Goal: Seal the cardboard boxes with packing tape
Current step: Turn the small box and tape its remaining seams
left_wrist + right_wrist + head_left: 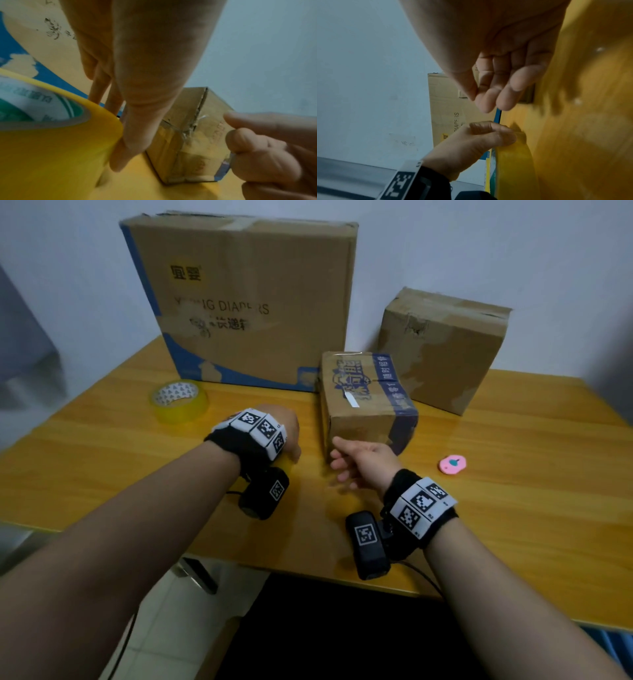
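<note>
The left hand [286,433] grips a tape roll [56,148]. The right hand [363,460] is loose and holds nothing. It should maybe find the tape end first, then pull it over the small box [363,398].

1. Both forearms are bare, with no sleeves in view.
2. The left wrist carries a black fabric wristband [236,445] faced with a row of white square tiles [262,428], each printed with a black-and-white pixel marker.
3. A black box-shaped camera unit [263,493] hangs under the left wrist, bearing one such marker, with a thin black cable behind it.
4. The right wrist wears a matching black wristband [423,517] with three white marker tiles.
5. A second black camera unit [368,544] with a marker sits beside it, trailing a thin black cable [426,575].
</note>
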